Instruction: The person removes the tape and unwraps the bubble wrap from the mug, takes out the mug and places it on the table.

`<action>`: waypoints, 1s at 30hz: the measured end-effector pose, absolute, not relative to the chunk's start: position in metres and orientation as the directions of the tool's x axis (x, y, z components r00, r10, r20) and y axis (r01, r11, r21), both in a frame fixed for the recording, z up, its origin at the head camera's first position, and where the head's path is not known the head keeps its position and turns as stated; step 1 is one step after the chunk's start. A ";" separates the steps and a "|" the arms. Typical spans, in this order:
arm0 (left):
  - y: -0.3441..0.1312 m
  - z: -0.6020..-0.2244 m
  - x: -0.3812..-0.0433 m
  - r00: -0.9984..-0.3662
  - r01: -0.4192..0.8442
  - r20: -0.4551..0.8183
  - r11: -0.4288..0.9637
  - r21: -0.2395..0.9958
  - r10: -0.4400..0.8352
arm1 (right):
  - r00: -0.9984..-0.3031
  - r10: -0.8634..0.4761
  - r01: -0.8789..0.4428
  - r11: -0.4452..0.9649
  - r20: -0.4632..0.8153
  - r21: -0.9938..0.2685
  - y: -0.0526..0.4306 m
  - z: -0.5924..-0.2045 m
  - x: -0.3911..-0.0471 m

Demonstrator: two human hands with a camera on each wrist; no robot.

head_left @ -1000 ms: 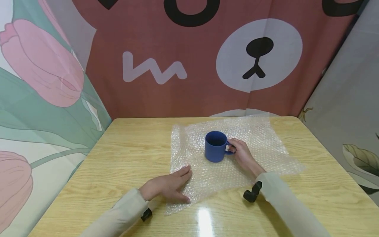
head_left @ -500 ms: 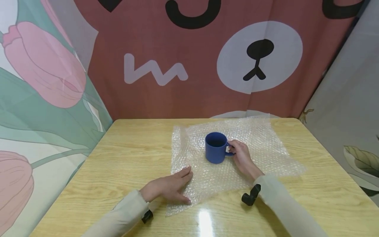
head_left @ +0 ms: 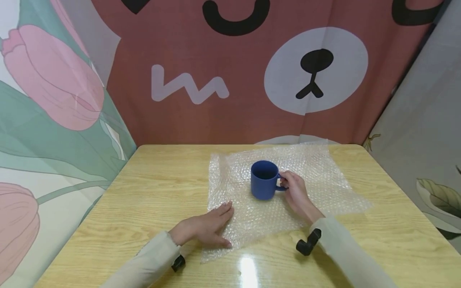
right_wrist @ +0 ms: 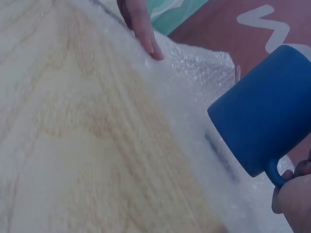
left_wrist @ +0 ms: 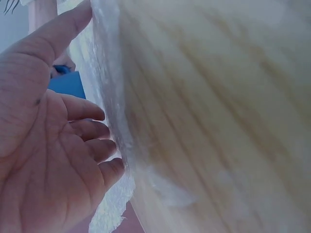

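A blue mug is upright over the left half of a sheet of clear bubble wrap. My right hand pinches its handle from the right side. In the right wrist view, the mug hangs close over the wrap, a dark shadow beneath its base. My left hand rests on the sheet's near left corner, fingers extended and thumb spread apart. The left wrist view shows this hand's palm, with the fingertips right at the wrap and nothing gripped.
The wooden table carries the wrap, which reaches nearly to the far edge. Behind stands a brown curtain with a cartoon bear; a tulip-print cloth hangs at left. Small black cameras sit at both wrists.
The mug and right hand have shifted very slightly to the right. The left hand stays on the same corner of the wrap.
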State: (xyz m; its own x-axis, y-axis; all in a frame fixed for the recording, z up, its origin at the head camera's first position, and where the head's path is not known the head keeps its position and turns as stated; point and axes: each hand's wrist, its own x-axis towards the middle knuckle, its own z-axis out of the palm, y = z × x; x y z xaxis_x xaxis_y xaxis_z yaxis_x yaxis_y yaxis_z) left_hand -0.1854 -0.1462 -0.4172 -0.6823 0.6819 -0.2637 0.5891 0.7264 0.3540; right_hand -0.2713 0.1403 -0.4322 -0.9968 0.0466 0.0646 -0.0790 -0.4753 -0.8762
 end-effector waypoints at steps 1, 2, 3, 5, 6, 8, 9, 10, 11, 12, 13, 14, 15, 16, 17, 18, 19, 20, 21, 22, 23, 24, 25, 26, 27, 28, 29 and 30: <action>-0.147 -0.417 -0.186 -0.682 0.588 -0.263 0.726 0.356 0.682 | -0.996 0.045 -0.083 -0.479 0.070 -0.874 0.141 -0.431 -0.270; -0.148 -0.417 -0.186 -0.683 0.586 -0.264 0.727 0.358 0.681 | -0.996 0.045 -0.087 -0.480 0.075 -0.873 0.141 -0.429 -0.269; -0.149 -0.417 -0.186 -0.684 0.586 -0.263 0.727 0.356 0.680 | -0.996 0.043 -0.091 -0.482 0.080 -0.871 0.141 -0.427 -0.268; -0.150 -0.416 -0.187 -0.684 0.590 -0.260 0.726 0.352 0.682 | -0.996 0.038 -0.093 -0.483 0.085 -0.871 0.142 -0.424 -0.267; -0.151 -0.416 -0.188 -0.683 0.593 -0.259 0.725 0.349 0.683 | -0.996 0.038 -0.093 -0.484 0.086 -0.870 0.142 -0.423 -0.266; -0.153 -0.416 -0.189 -0.680 0.597 -0.255 0.720 0.353 0.688 | -0.996 0.043 -0.092 -0.487 0.082 -0.868 0.144 -0.421 -0.265; -0.154 -0.416 -0.189 -0.680 0.597 -0.253 0.720 0.355 0.688 | -0.996 0.043 -0.092 -0.490 0.082 -0.867 0.145 -0.420 -0.264; -0.154 -0.416 -0.189 -0.680 0.594 -0.252 0.719 0.360 0.688 | -0.996 0.043 -0.092 -0.494 0.081 -0.865 0.146 -0.420 -0.264; -0.155 -0.416 -0.189 -0.681 0.591 -0.251 0.719 0.366 0.688 | -0.996 0.044 -0.093 -0.495 0.083 -0.864 0.147 -0.419 -0.262; -0.156 -0.416 -0.190 -0.682 0.589 -0.250 0.719 0.370 0.687 | -0.995 0.044 -0.095 -0.496 0.084 -0.863 0.149 -0.418 -0.262; -0.156 -0.417 -0.190 -0.684 0.584 -0.250 0.719 0.376 0.686 | -0.995 0.044 -0.095 -0.499 0.085 -0.861 0.150 -0.417 -0.261; -0.157 -0.417 -0.190 -0.687 0.581 -0.251 0.723 0.375 0.682 | -0.995 0.043 -0.097 -0.502 0.087 -0.859 0.151 -0.416 -0.260; -0.158 -0.418 -0.190 -0.689 0.578 -0.252 0.725 0.375 0.679 | -0.995 0.041 -0.100 -0.504 0.092 -0.858 0.153 -0.415 -0.259; -0.158 -0.418 -0.191 -0.691 0.576 -0.253 0.727 0.373 0.677 | -0.995 0.041 -0.104 -0.506 0.096 -0.856 0.154 -0.414 -0.258; -0.159 -0.418 -0.191 -0.694 0.572 -0.255 0.731 0.373 0.673 | -0.994 0.043 -0.109 -0.509 0.101 -0.854 0.156 -0.413 -0.257; -0.160 -0.418 -0.191 -0.697 0.568 -0.256 0.733 0.373 0.670 | -0.993 0.045 -0.113 -0.511 0.105 -0.852 0.158 -0.412 -0.257; -0.160 -0.418 -0.191 -0.700 0.564 -0.256 0.736 0.375 0.666 | -0.993 0.045 -0.118 -0.517 0.111 -0.848 0.160 -0.411 -0.256; -0.161 -0.418 -0.191 -0.703 0.560 -0.258 0.739 0.375 0.663 | -0.992 0.047 -0.125 -0.523 0.118 -0.843 0.162 -0.410 -0.255; -0.161 -0.417 -0.191 -0.706 0.554 -0.259 0.741 0.378 0.660 | -0.991 0.049 -0.131 -0.527 0.124 -0.840 0.164 -0.409 -0.254; -0.162 -0.417 -0.191 -0.708 0.550 -0.260 0.743 0.381 0.657 | -0.990 0.054 -0.136 -0.532 0.127 -0.836 0.166 -0.407 -0.254; -0.162 -0.416 -0.191 -0.710 0.543 -0.261 0.744 0.389 0.654 | -0.990 0.059 -0.141 -0.535 0.129 -0.833 0.168 -0.406 -0.253; -0.163 -0.415 -0.191 -0.712 0.537 -0.262 0.745 0.395 0.652 | -0.989 0.065 -0.144 -0.539 0.130 -0.830 0.170 -0.405 -0.252; -0.163 -0.415 -0.191 -0.712 0.531 -0.265 0.746 0.403 0.650 | -0.989 0.071 -0.147 -0.547 0.129 -0.824 0.173 -0.403 -0.251; -0.164 -0.414 -0.191 -0.713 0.525 -0.267 0.747 0.409 0.648 | -0.989 0.080 -0.150 -0.550 0.127 -0.821 0.175 -0.401 -0.250; -0.165 -0.414 -0.192 -0.715 0.518 -0.270 0.748 0.414 0.645 | -0.988 0.090 -0.154 -0.553 0.125 -0.819 0.178 -0.400 -0.249; -0.166 -0.413 -0.192 -0.716 0.513 -0.272 0.749 0.419 0.643 | -0.988 0.097 -0.155 -0.561 0.122 -0.813 0.181 -0.398 -0.248; -0.166 -0.413 -0.192 -0.719 0.507 -0.274 0.752 0.421 0.639 | -0.987 0.104 -0.158 -0.568 0.120 -0.808 0.183 -0.397 -0.247; -0.167 -0.413 -0.192 -0.721 0.504 -0.275 0.753 0.422 0.637 | -0.987 0.110 -0.161 -0.577 0.119 -0.801 0.186 -0.396 -0.247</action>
State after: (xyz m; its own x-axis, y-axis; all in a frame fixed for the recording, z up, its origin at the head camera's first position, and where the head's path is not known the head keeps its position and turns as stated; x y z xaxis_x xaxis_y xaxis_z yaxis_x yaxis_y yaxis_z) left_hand -0.1924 -0.1675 -0.4133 -0.7206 0.6366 -0.2748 0.5042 0.7532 0.4225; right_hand -0.2469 0.1864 -0.3955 -0.9868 0.1103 0.1187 -0.1608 -0.5766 -0.8010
